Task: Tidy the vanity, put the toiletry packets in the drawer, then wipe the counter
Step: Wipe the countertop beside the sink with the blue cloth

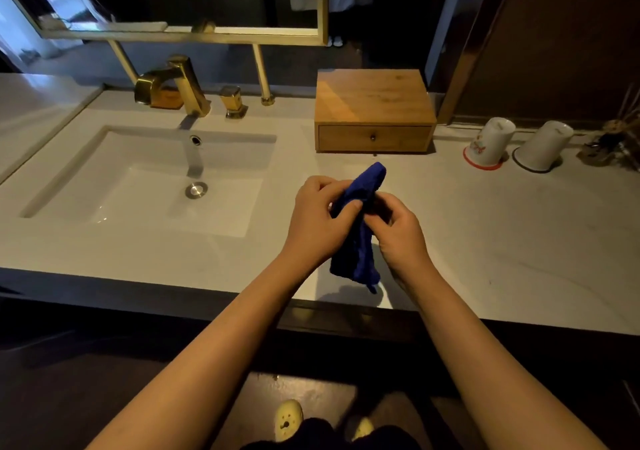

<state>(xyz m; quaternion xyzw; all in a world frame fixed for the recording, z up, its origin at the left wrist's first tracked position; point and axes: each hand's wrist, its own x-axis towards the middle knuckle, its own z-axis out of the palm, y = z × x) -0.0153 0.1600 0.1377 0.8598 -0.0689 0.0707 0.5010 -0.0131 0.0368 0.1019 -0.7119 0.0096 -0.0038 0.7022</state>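
A dark blue cloth [360, 241] hangs bunched between both hands above the white counter [502, 241], right of the sink. My left hand [318, 221] pinches its upper part with thumb on top. My right hand [398, 231] grips the same cloth from the right side. One end of the cloth sticks up past the fingers, the other dangles toward the counter's front edge. Behind the hands stands a small wooden box with a drawer [374, 138], shut. No toiletry packets are in sight.
A white rectangular sink [145, 179] with a gold faucet [173, 86] lies to the left. Two upturned white cups [488, 144] [543, 146] stand at the right back, beside a dark holder with sticks [613, 138]. A gold-framed mirror hangs above.
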